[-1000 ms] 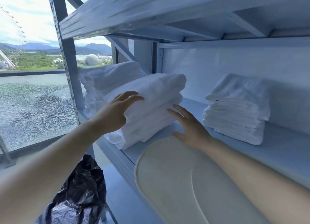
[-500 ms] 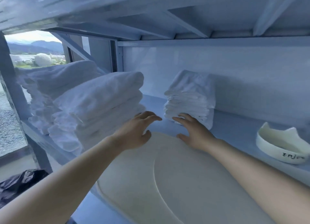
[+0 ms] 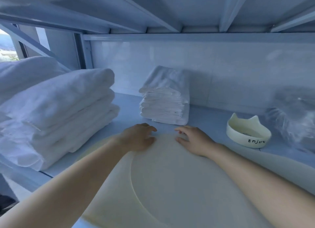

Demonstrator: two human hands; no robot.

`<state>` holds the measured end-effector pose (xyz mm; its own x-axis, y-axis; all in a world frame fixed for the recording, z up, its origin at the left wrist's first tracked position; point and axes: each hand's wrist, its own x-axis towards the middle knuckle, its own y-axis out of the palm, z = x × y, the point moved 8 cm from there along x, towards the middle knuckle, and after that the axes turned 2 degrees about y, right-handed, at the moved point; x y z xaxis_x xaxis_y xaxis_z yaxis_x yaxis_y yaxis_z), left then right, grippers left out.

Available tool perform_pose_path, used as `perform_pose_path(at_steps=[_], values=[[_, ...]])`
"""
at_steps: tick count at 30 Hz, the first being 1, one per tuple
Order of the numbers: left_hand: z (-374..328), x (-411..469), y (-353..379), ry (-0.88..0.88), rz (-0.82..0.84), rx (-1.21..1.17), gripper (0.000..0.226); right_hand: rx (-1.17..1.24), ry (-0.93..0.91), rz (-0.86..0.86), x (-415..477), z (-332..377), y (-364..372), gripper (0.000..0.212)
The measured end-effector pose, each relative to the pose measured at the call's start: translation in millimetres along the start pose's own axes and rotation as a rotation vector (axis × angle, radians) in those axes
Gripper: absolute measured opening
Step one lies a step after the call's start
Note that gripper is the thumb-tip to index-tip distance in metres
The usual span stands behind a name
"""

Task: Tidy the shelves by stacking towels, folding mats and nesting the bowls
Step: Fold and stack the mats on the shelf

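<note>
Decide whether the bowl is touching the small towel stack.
Apart. The head view shows a bare stretch of shelf between the bowl and the small towel stack.

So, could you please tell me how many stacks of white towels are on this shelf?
3: a partly hidden rear stack at far left, a thick stack in front of it, and a small stack by the back wall.

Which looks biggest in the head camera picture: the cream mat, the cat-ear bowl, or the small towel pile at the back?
1. Cream mat, though it lies nearest the camera, which enlarges it.
2. Small towel pile.
3. Cat-ear bowl.
The pile and bowl look fairly close in size, so that order is less sure.
</note>
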<state>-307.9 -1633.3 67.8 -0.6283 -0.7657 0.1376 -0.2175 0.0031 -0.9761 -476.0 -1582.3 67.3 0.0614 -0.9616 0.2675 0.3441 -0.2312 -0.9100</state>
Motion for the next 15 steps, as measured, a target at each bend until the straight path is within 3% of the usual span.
perform_pose_path(at_steps=[6, 15], values=[[-0.9, 7.8, 4.8, 0.016, -0.002, -0.025, 0.036, -0.001, -0.009, -0.012, 0.2, 1.3, -2.3, 0.037], [-4.7, 16.6, 1.5, 0.057, 0.022, -0.022, 0.021, -0.033, 0.038, 0.02, 9.4, -1.6, -2.5, 0.049]])
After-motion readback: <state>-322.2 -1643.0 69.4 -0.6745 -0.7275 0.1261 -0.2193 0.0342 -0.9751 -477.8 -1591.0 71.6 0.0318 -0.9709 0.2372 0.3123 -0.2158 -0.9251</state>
